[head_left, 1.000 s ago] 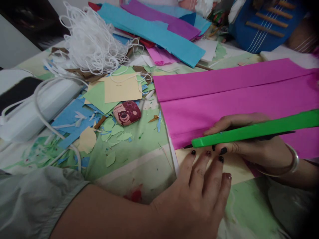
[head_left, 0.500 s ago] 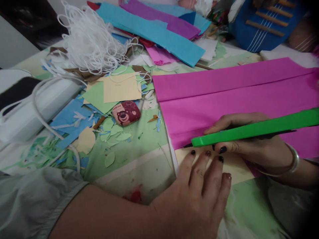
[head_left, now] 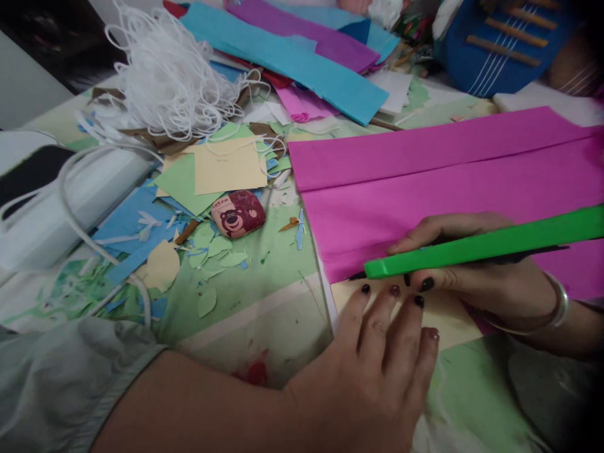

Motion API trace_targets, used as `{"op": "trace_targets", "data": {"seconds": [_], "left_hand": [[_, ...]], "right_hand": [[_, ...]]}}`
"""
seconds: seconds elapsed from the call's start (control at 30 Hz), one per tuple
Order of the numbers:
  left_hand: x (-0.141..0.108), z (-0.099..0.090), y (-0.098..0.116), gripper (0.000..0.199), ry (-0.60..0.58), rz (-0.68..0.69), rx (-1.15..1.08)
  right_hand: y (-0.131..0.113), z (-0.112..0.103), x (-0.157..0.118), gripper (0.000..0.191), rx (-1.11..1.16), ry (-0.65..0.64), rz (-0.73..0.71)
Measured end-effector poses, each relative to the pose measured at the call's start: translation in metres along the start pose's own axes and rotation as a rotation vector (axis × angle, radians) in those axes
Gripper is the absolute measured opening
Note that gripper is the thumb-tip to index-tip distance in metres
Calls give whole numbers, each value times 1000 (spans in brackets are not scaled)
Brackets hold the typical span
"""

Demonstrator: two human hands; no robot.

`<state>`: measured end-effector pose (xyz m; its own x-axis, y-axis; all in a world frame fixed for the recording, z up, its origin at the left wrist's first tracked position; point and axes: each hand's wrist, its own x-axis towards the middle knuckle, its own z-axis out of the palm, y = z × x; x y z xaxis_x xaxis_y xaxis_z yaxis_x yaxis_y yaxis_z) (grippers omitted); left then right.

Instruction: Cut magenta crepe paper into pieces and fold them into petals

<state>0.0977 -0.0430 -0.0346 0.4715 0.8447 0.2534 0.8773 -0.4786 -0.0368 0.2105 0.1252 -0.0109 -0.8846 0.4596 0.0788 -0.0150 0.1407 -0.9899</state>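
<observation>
My right hand is closed around a long green utility knife. The knife's dark tip touches the line where a magenta paper sheet meets a cream card. The magenta sheet carries fold creases and lies partly under my right hand. My left hand rests with its fingers spread on the cream card, fingertips just below the knife. White paper shows along the left edge of both. The knife's rear end passes out of view on the right.
A tangle of white cord lies at the back left, near folded blue crepe paper. Paper scraps surround a bear-printed case. A white cable loops on the left. A blue stringed object stands back right.
My right hand and the green utility knife have shifted very slightly to the right. My left hand stays on the cream card.
</observation>
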Motion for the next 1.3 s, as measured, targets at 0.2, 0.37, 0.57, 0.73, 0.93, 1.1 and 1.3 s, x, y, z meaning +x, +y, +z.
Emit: {"op": "trace_targets", "data": {"seconds": [0.2, 0.37, 0.57, 0.73, 0.93, 1.1, 1.3], "left_hand": [[0, 1, 0, 44, 3, 2, -7], [1, 0, 0, 45, -6, -1, -9], [1, 0, -2, 45, -12, -4, -9], [1, 0, -1, 45, -9, 7, -4], [2, 0, -1, 44, -7, 1, 0], [1, -2, -1, 44, -6, 4, 13], [0, -3, -2, 44, -30, 6, 3]], "right_hand": [[-1, 3, 0, 27, 49, -26, 10], [0, 2, -1, 24, 33, 4, 20], [0, 1, -1, 24, -54, 1, 11], [0, 1, -2, 23, -87, 4, -4], [-1, -3, -3, 18, -214, 40, -7], [-2, -4, -4, 19, -259, 35, -16], [-3, -3, -3, 19, -225, 34, 26]]}}
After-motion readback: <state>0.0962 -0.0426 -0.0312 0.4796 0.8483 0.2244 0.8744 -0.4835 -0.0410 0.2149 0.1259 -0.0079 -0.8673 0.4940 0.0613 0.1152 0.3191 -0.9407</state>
